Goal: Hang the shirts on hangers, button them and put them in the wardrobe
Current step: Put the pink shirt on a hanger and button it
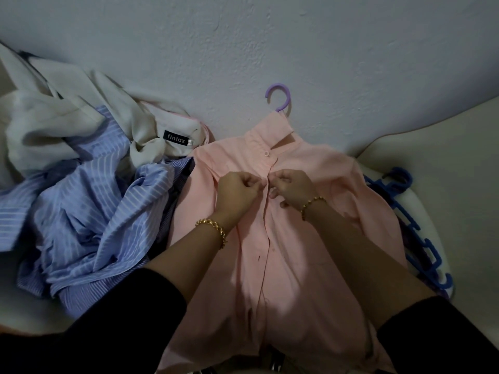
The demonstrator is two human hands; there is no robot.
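Head view — both hands (266, 188) pinch pink shirt (297, 238) placket, purple hanger (279, 98) inside.

pink shirt (291, 238) matt cloth, hanger (279, 97) smooth plastic, bracelets (214, 229) shiny metal.

Dim light, pale textured wall (243, 36)

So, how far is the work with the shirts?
Done: the pink shirt is on the purple hanger, collar button closed. In hand: left hand and right hand pinch the placket at the next button. To do: lower buttons look open; the striped shirt and white garment lie in a heap, blue hangers unused; no wardrobe visible.
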